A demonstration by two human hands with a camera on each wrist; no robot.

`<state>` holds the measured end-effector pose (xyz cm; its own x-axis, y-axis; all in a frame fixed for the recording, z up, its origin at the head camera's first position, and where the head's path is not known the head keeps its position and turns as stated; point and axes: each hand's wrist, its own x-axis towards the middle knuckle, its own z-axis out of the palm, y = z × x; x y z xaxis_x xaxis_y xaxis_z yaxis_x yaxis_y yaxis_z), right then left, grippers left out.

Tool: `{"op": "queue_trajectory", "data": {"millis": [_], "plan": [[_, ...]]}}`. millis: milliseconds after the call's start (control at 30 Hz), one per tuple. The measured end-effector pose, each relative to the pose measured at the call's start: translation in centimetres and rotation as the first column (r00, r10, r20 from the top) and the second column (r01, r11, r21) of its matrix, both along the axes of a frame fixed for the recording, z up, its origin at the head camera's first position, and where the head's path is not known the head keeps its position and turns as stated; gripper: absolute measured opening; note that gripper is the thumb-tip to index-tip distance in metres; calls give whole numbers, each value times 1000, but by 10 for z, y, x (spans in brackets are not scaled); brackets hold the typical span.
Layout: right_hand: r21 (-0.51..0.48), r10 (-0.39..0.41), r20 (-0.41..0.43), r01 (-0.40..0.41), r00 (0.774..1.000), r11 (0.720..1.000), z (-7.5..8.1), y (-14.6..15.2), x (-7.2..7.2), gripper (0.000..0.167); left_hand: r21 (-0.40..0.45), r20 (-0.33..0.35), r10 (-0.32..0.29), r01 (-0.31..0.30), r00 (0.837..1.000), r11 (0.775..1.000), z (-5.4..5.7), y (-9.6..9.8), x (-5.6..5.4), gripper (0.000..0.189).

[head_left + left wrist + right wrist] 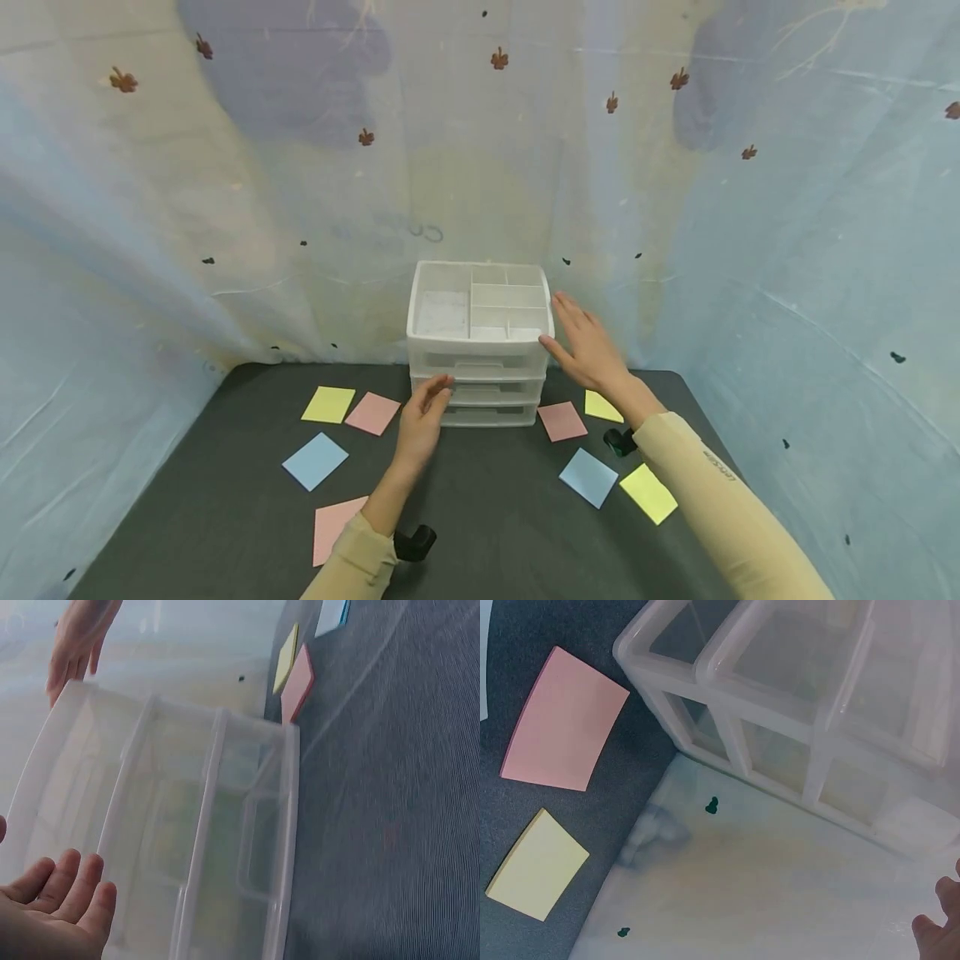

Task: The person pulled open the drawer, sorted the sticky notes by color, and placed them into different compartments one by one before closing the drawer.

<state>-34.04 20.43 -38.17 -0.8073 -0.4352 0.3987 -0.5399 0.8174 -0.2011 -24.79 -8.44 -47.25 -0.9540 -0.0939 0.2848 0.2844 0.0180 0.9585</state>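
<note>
A white plastic drawer unit (477,340) with three stacked clear drawers and a divided top tray stands at the back of the dark table. My right hand (588,346) is beside its upper right corner, fingers extended, thumb right at the top rim. In front of the drawers my left hand (422,421) is raised with loosely bent fingers and nothing held. In the left wrist view, the left fingers (79,896) overlap the drawer fronts (187,817). Only part of the right hand (941,919) shows at the right wrist view's lower corner.
Left of the unit lie a yellow sticky-note pad (328,404), pink pads (372,413) and a blue pad (315,461). On the right are a pink pad (562,422), a blue pad (588,477) and yellow pads (648,493). A patterned curtain (480,183) hangs behind the table.
</note>
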Motion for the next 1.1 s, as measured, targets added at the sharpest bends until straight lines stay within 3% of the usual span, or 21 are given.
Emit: {"op": "queue_trajectory", "data": {"millis": [333,500,733,1100], "plan": [[47,15,35,-16,999,999,-1,-6,-15,80,117,66,-87,79,994,990,-5,31,-12,42],[58,10,29,-11,1000,998,-1,-7,-17,80,231,117,-163,132,980,964,-5,37,-22,45],[100,-8,8,7,1000,995,-3,-9,-23,81,370,159,-176,106,971,923,-5,42,-37,42],[158,-39,3,38,999,987,0,-8,-20,81,500,177,-231,114,957,858,-1,44,-43,42]]}}
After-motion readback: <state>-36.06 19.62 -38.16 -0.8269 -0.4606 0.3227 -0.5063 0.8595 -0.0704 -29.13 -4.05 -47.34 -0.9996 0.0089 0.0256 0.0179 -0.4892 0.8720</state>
